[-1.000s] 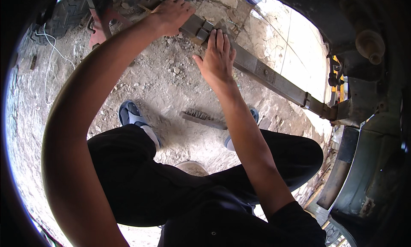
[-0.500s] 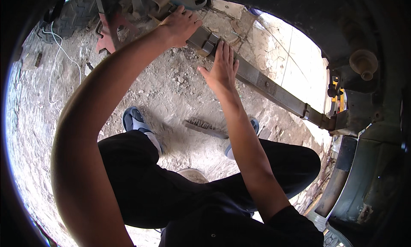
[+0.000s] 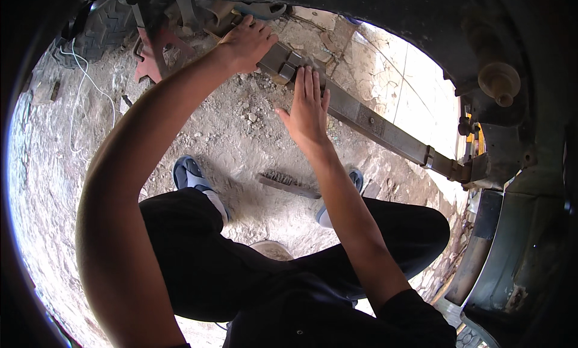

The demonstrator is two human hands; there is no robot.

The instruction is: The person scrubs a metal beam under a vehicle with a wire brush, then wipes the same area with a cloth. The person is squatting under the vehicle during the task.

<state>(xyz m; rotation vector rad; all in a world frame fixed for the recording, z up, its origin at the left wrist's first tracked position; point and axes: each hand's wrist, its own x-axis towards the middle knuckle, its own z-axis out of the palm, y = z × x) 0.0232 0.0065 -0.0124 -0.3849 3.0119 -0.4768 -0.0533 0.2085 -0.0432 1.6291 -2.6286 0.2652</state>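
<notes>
A long grey leaf spring (image 3: 391,136) runs slantwise under the dark vehicle body, from the upper middle to a bracket at the right. My left hand (image 3: 248,45) lies across its upper-left part, fingers stretched out and laid over the metal. Beside a metal clamp (image 3: 290,67) on the spring, my right hand (image 3: 308,110) rests flat with its fingertips on the near side and its thumb spread. What lies beneath both palms is hidden. On the ground between my feet is a wire brush (image 3: 288,184), apart from both hands.
A red jack stand (image 3: 149,62) stands at the upper left, near a treaded tyre (image 3: 111,28) and a thin white cable (image 3: 77,101). Dark vehicle panels with a round protruding part (image 3: 500,86) close in the right side. Small stones litter the dirt floor.
My right hand has shifted slightly down and left along the spring. My left hand is a little lower and to the left too. The whole view has tilted slightly.
</notes>
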